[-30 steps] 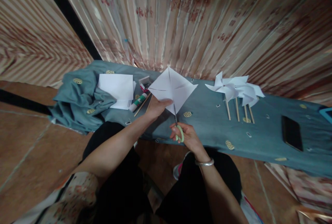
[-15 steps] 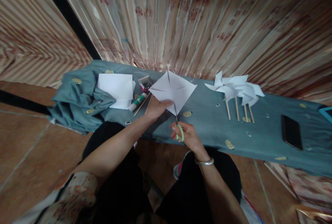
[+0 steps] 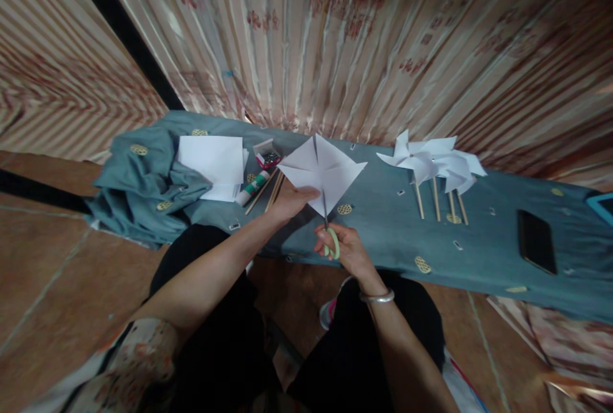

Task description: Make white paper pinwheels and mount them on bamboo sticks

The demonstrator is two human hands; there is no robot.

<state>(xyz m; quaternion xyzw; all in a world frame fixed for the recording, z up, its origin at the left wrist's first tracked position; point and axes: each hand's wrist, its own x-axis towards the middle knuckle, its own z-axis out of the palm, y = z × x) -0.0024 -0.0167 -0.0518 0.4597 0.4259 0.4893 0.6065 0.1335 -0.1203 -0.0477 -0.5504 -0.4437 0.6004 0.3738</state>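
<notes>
A square sheet of white paper (image 3: 335, 173), turned cornerwise, is held above the bench with slits running in from its corners. My left hand (image 3: 290, 201) pinches its lower left edge, thumb on top and the other fingers hidden beneath. In my right hand (image 3: 347, 248) is a pair of scissors (image 3: 334, 244) with light green handles. Their blades lie at the paper's near corner, pointing toward its middle.
The bench has a green cloth (image 3: 373, 234). Left are stacked white paper (image 3: 211, 161), a glue stick (image 3: 253, 187), a small box of metal pieces (image 3: 267, 155) and wooden sticks (image 3: 274, 191). Right lie paper pinwheels (image 3: 433, 161) and a phone (image 3: 536, 242). A curtain (image 3: 306, 49) hangs behind.
The paper has shifted slightly to the right and tilted a little between my hands. The scissors stay at its near corner, and both hands keep their hold.
</notes>
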